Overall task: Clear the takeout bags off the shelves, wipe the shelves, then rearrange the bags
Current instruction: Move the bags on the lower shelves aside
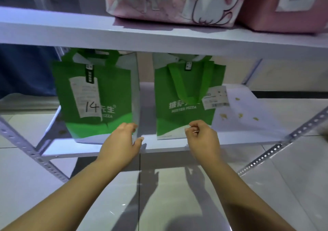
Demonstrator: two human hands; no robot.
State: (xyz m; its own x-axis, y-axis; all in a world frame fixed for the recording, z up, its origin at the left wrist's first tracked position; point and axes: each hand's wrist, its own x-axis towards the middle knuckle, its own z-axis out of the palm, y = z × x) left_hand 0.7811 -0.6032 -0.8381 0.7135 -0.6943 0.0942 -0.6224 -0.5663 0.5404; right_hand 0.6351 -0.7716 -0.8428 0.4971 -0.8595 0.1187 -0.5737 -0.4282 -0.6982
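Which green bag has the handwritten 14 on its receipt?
The left green bag, at the left hand; the right green bag has a receipt showing no handwriting.

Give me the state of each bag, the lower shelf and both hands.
Left green bag: upright on lower shelf, receipt marked 14.
Right green bag: upright, handle drooping forward.
Pink bags: on upper shelf.
Lower shelf: crumbs on its right part.
Left hand: holds left green bag's bottom corner.
Right hand: fingers curled at right green bag's base; grip unclear.
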